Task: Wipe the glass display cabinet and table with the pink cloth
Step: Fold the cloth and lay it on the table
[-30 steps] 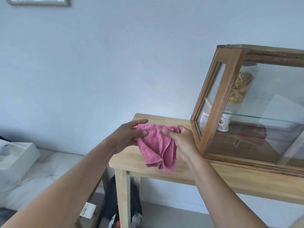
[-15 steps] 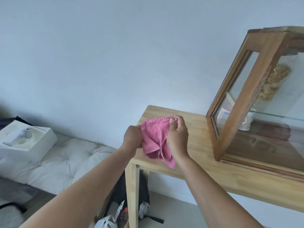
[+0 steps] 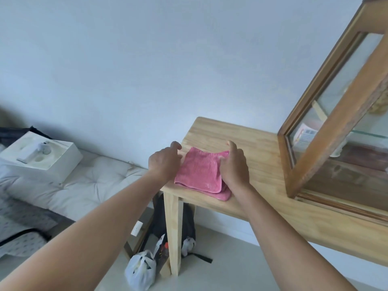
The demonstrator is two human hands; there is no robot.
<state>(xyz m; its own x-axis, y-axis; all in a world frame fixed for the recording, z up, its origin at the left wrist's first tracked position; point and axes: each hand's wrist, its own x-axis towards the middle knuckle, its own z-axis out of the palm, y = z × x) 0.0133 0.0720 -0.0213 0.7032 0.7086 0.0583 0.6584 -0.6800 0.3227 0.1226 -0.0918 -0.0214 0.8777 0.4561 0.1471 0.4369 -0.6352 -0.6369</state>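
Observation:
The pink cloth [image 3: 199,171] lies folded flat on the left end of the light wooden table [image 3: 258,143]. My left hand [image 3: 164,162] rests at the cloth's left edge, fingers curled on the fabric. My right hand [image 3: 234,164] presses down on the cloth's right side, index finger stretched forward. The glass display cabinet [image 3: 336,127], wood-framed, stands on the table to the right, apart from the cloth, with small items inside behind the glass.
A white cushioned mattress [image 3: 84,183] lies left of the table with a white box [image 3: 42,158] on it. Under the table stand a dark backpack [image 3: 161,232] and a tied white plastic bag [image 3: 140,269]. A plain wall rises behind.
The cloth was held bunched in the air between both hands; now it lies folded flat on the table's left end with both hands on it. The view has tilted down and left.

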